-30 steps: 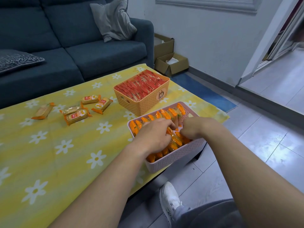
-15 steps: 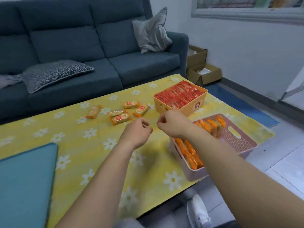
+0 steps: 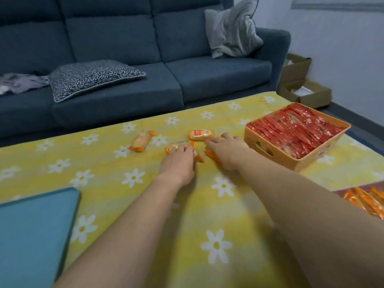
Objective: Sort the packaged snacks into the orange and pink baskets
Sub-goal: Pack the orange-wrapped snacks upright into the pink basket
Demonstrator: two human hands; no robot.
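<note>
Watching remotely, I note a loose snack [image 3: 141, 141] lying left on the table [image 3: 104, 183]. Left hand [image 3: 178, 163] covers a clear packet [image 3: 176, 145]; I cannot tell whether it grips. Right hand [image 3: 226, 151], fingers straight, lies over an orange-ended packet [image 3: 208, 154]. Orange basket [image 3: 291, 161] sits right of it, pink basket [image 3: 357, 188] at the near right edge.

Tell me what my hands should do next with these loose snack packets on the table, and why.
Probably close both hands on the packets beneath them and lift. The left hand covers orange-ended packets, the right hand lies flat over another packet; nothing is raised yet. The pink basket already holds orange packets, the orange basket red ones.
</note>
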